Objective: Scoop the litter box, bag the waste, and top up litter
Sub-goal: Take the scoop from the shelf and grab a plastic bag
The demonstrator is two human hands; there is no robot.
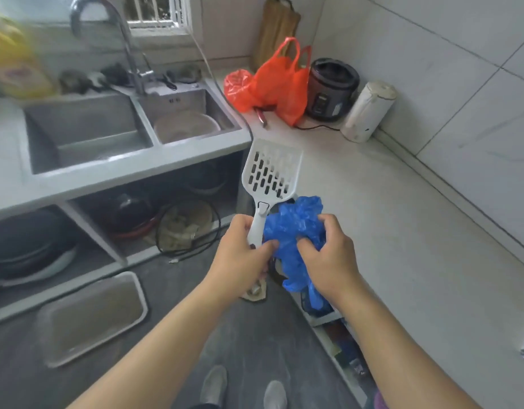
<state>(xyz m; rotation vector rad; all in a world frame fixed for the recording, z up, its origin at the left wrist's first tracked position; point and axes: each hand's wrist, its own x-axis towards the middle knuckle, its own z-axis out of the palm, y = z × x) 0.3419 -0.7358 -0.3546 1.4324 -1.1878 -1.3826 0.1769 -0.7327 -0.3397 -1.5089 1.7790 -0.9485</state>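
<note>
A white slotted litter scoop (271, 169) points up and away from me, its handle gripped in my left hand (243, 255). My left fingertips also pinch the edge of a crumpled blue plastic bag (299, 228). My right hand (325, 255) clutches the same bag from the right, and a tail of it hangs below my wrist. On the grey floor at lower left lies a rectangular grey litter tray (89, 317) holding brownish litter. Both hands hover over the floor beside the counter's edge.
A double sink (86, 134) with a tall tap stands at left, pots and pans on open shelves below. The white counter (402, 231) at right carries orange bags (272, 81), a dark rice cooker (331, 90) and a white jug. My feet show at the bottom.
</note>
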